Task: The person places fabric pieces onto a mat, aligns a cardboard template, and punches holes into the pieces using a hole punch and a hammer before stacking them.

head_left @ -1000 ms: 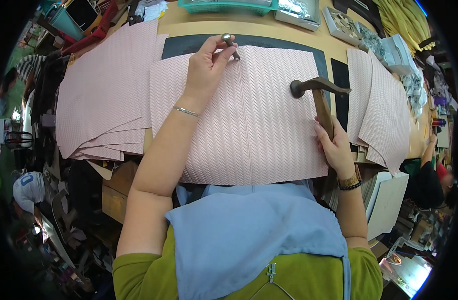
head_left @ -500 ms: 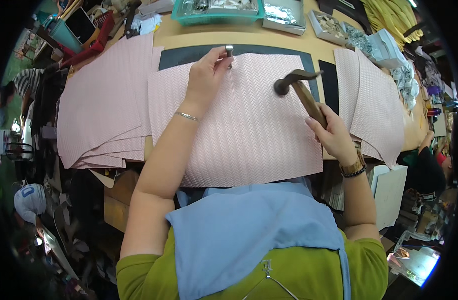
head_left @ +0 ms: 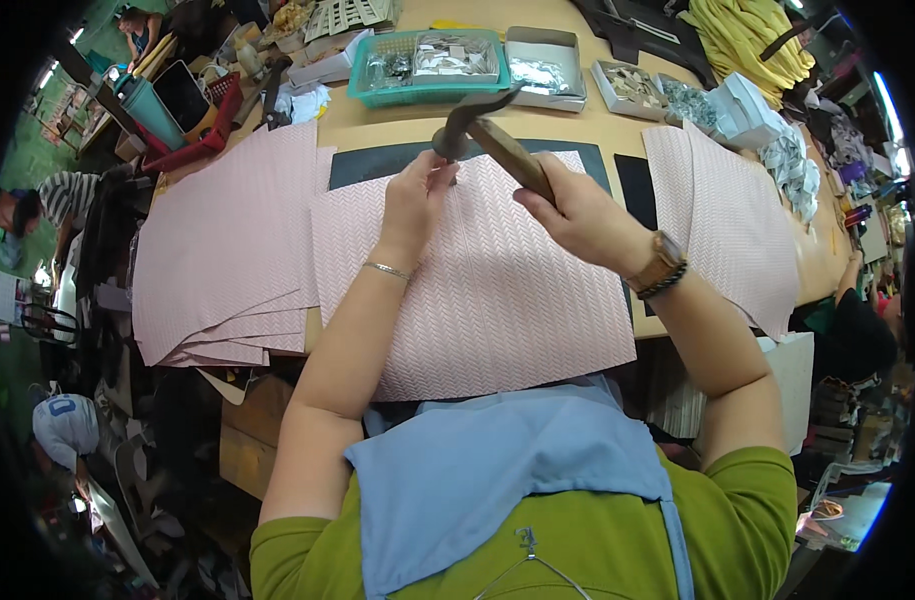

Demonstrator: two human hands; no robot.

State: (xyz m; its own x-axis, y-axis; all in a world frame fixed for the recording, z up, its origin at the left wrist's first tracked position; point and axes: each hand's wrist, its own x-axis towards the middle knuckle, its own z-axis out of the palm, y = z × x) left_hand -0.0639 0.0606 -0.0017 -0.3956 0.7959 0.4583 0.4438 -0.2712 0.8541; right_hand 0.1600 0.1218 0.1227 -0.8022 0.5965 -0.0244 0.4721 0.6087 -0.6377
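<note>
On the table (head_left: 337,118), beyond the pink sheet (head_left: 507,310), a teal tray (head_left: 422,98) holds a small white box of silvery pieces next to more small, shiny bits. Just right of it, an open grey-white box (head_left: 552,101) contains a silvery packet, and a smaller white box (head_left: 635,112) holds beige pieces. At the far left, a red basket (head_left: 199,148) carries a blue-green bin and a dark panel.

The left arm reaches forward, elbow slightly bent, with the left hand (head_left: 409,205) near the sheet's far edge. Its grip is narrow, thumb and fingers pinching a metal punch (head_left: 454,181), mostly hidden; only a little shows below the fingertips. The right arm angles inward across the sheet, and the right hand (head_left: 577,215) has its fingers wrapped around the wooden handle of a hammer (head_left: 512,157). The hammer's head is directly above the left fingertips; whether it touches the punch, I cannot tell.
</note>
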